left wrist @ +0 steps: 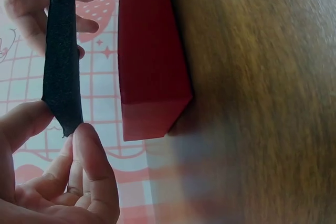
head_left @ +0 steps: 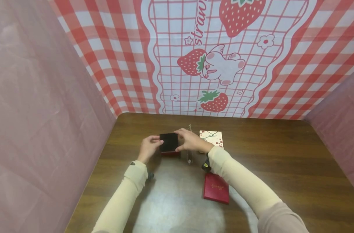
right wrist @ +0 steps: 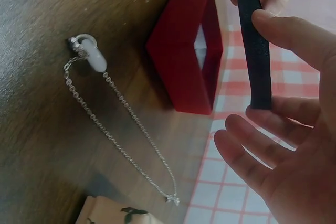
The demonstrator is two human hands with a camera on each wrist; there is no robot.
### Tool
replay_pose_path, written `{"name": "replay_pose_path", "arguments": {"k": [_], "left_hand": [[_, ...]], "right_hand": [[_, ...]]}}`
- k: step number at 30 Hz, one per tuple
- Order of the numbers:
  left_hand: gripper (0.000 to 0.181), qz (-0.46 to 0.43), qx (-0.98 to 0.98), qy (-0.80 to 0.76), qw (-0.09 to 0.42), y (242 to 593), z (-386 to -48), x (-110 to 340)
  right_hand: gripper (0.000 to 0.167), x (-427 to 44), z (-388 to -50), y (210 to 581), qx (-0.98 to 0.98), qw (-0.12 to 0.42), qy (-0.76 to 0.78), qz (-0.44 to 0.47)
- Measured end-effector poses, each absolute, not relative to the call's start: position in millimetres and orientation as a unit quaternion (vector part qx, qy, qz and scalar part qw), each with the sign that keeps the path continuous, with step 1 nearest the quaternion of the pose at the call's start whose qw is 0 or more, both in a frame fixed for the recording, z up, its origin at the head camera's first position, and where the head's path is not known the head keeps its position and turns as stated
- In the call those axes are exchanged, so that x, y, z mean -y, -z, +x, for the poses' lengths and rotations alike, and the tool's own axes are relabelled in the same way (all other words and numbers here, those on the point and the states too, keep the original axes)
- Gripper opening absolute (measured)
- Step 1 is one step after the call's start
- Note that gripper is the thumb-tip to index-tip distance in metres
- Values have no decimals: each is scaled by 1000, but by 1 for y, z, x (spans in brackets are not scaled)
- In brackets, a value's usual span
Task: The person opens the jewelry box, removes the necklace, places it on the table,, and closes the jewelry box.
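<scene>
Both hands hold a flat black foam pad (head_left: 169, 142) above an open red box (left wrist: 152, 56). My left hand (head_left: 149, 148) pinches the pad's left edge between thumb and fingers; in the left wrist view that hand (left wrist: 63, 177) grips one corner. My right hand (head_left: 190, 140) holds the opposite edge, thumb on one side and a finger on the other, its other fingers spread, as the right wrist view shows the pad (right wrist: 254, 45). Under the pad the red box (right wrist: 178, 51) stands with its opening up, something white inside. A silver chain (right wrist: 126, 129) with a white pendant (right wrist: 94, 56) lies beside the box.
A red lid (head_left: 216, 188) with gold lettering lies on the wooden table (head_left: 171, 207) near my right forearm. Behind my right wrist is a cream box (head_left: 211, 137) with a floral print. A checked strawberry cloth (head_left: 130, 64) hangs at the back, with pink cloth at both sides.
</scene>
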State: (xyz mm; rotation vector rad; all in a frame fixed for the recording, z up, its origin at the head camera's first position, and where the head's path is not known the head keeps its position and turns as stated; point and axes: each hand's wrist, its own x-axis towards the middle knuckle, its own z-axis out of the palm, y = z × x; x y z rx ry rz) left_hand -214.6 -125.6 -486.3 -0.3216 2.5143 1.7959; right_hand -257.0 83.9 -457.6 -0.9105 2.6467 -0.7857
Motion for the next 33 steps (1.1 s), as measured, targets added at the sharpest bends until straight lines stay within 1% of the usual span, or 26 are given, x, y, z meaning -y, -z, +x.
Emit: {"name": "replay_pose_path", "arguments": {"k": [7, 15, 28, 33], "left_hand": [[38, -83, -829, -554, 5, 487, -214, 127], [41, -98, -837, -538, 33, 495, -219, 124], [41, -95, -861, -499, 30, 496, -221, 123], [43, -88, -870, -485, 29, 497, -222, 124]], "right_hand": [[85, -83, -261, 466, -903, 126, 277, -303], [83, -81, -264, 472, -907, 133, 270, -295], [80, -79, -267, 478, -910, 134, 262, -294], [80, -78, -267, 479, -911, 138, 254, -294]]}}
